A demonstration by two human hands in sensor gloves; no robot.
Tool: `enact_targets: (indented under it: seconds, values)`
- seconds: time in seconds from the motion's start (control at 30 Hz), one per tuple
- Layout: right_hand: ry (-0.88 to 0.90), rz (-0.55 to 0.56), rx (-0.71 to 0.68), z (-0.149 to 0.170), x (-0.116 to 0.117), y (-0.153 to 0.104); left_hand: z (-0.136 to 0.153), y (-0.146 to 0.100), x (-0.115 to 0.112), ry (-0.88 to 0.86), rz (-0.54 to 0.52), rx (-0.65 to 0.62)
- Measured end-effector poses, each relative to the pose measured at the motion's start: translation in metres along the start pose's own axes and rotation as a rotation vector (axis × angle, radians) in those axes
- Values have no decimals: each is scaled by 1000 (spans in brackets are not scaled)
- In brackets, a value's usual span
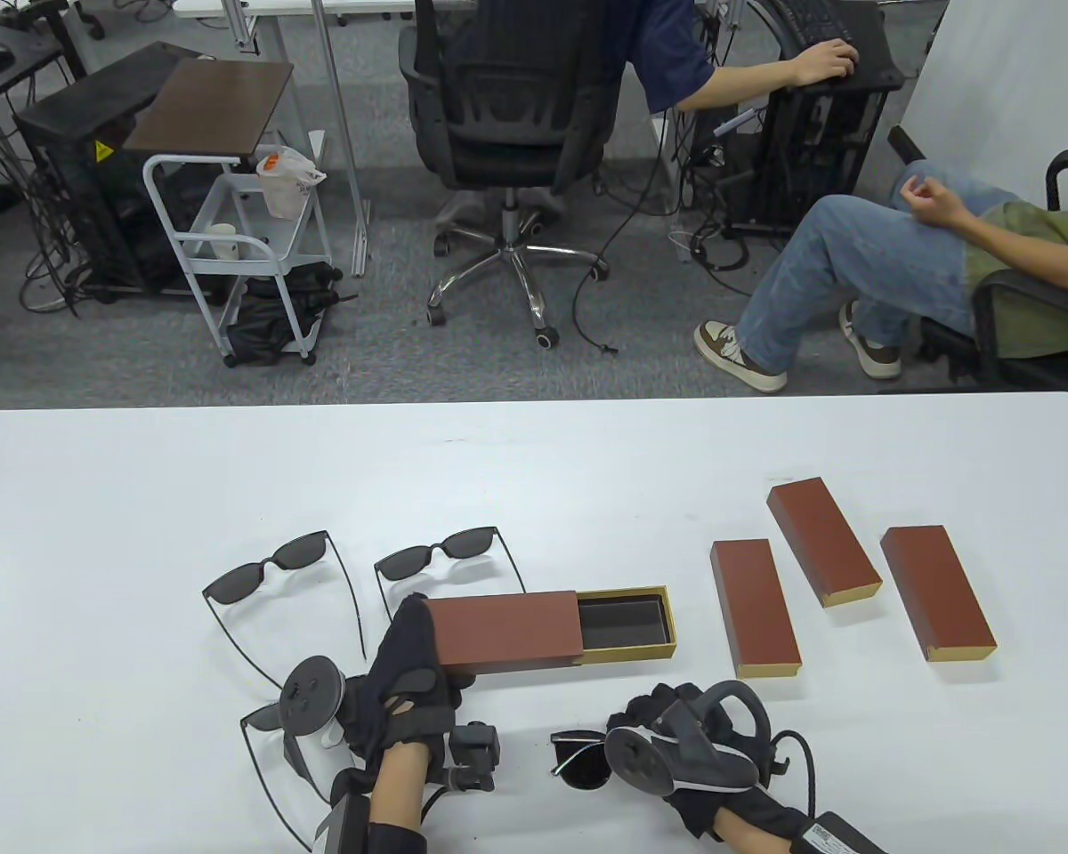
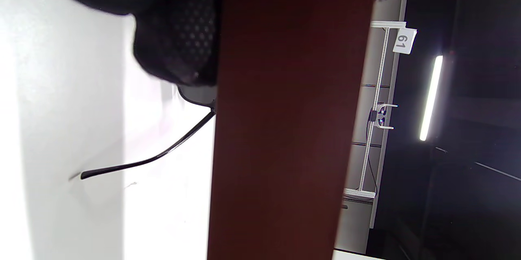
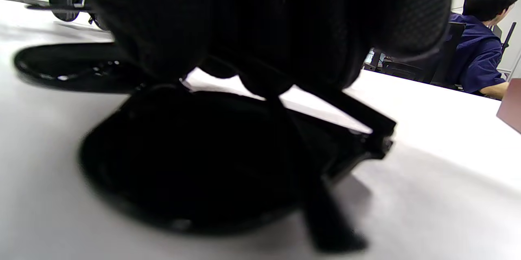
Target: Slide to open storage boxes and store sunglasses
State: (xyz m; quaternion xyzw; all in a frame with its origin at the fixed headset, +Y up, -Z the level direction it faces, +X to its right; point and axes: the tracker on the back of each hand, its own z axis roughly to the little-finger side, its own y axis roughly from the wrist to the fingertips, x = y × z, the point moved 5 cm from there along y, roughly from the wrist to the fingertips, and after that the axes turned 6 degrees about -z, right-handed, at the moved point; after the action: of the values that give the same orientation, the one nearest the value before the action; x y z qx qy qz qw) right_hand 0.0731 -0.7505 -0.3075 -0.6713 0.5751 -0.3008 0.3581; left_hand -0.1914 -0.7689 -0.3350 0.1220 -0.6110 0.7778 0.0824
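Observation:
My left hand (image 1: 407, 642) grips the left end of a brown box sleeve (image 1: 507, 630), which fills the left wrist view (image 2: 285, 130). Its gold-edged drawer (image 1: 630, 654) sticks out to the right, and the black lining is bare. My right hand (image 1: 654, 722) lies near the table's front edge, fingers curled on a folded black pair of sunglasses (image 1: 580, 761). That pair shows close up on the table (image 3: 195, 162) under the gloved fingers (image 3: 244, 20). Two unfolded pairs (image 1: 267, 569) (image 1: 445, 551) lie behind the box. A third (image 1: 262, 719) is partly hidden under my left wrist.
Three closed brown boxes (image 1: 755, 609) (image 1: 823, 541) (image 1: 937, 592) lie at the right of the white table (image 1: 142, 480). Beyond its far edge are people on office chairs (image 1: 516, 133) and a white cart (image 1: 231, 240).

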Motion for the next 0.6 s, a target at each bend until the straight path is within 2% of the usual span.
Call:
enact_targets:
  seconds: [0.33,0.47,0.6]
  values:
    - [30,7,8,3,-3,-1,0,-1,0,-4,5,5]
    - [42,39,24,9,-16,-6,0,0,-1,-6,9,7]
    - [63,105,45,21,-40,-15,1,0,-1,-13,21,7]
